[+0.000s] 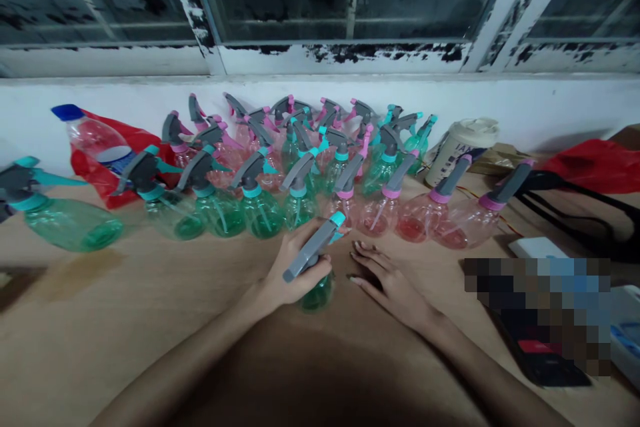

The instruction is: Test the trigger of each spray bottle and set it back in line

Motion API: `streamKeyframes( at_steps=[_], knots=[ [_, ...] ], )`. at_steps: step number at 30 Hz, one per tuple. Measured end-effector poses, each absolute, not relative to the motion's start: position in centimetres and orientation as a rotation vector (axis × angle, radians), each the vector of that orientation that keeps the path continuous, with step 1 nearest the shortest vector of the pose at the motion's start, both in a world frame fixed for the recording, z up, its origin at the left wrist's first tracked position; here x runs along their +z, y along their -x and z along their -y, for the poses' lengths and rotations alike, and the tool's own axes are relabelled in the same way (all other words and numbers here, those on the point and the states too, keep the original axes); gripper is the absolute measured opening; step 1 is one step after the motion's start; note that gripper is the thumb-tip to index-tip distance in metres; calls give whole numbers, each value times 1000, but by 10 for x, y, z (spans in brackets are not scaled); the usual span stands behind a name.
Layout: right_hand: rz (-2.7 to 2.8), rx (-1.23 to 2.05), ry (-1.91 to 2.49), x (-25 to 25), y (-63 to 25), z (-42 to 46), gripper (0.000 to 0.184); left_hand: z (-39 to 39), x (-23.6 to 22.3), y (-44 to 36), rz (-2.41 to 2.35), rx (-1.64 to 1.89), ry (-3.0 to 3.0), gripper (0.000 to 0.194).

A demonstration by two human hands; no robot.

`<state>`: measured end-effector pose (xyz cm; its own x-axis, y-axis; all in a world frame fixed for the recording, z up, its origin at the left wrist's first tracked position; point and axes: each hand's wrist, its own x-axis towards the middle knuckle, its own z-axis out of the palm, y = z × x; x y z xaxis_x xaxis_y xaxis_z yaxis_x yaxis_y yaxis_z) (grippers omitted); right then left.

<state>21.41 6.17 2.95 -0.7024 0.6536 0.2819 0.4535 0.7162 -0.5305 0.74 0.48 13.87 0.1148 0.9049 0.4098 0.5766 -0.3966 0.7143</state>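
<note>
My left hand [290, 270] grips a green spray bottle [317, 293] with a grey and teal trigger head [314, 247], standing on the wooden table [125, 320]. My right hand [387, 280] lies flat on the table just right of that bottle, fingers spread, holding nothing. Just beyond both hands stands a crowd of several spray bottles [300, 167], green ones with teal collars to the left and pink ones [425, 213] to the right.
A green bottle [65, 220] lies apart at far left. A clear bottle with a blue cap [93, 137] rests on a red bag. A white cup with lid [463, 147], a red bag [595, 163], black straps and a dark device [550, 360] sit at right. A white wall and window stand behind.
</note>
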Motion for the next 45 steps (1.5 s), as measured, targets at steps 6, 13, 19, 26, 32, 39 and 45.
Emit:
streamKeyframes(
  at_steps=[6,13,19,26,32,39,45],
  knots=[
    [2464,584,848,28,-214,-62,44,-7,140,-5,-1427,1209,-2062,5],
    [2476,565,866,28,-214,-62,46,-4,141,-8,-1435,1200,-2088,5],
    [2489,548,850,26,-216,-62,47,-3,139,-11,-1501,1198,-2072,4],
    [2496,516,810,23,-217,-62,45,-3,128,-11,-1574,1321,-2040,7],
    [2477,497,813,22,-216,-63,44,1,125,-10,-1621,1343,-2008,20],
    [2483,471,817,20,-215,-62,43,11,124,-5,-1694,1257,-2059,53],
    [2516,417,844,23,-215,-60,43,33,121,-4,-1797,1030,-1912,48]
  ],
)
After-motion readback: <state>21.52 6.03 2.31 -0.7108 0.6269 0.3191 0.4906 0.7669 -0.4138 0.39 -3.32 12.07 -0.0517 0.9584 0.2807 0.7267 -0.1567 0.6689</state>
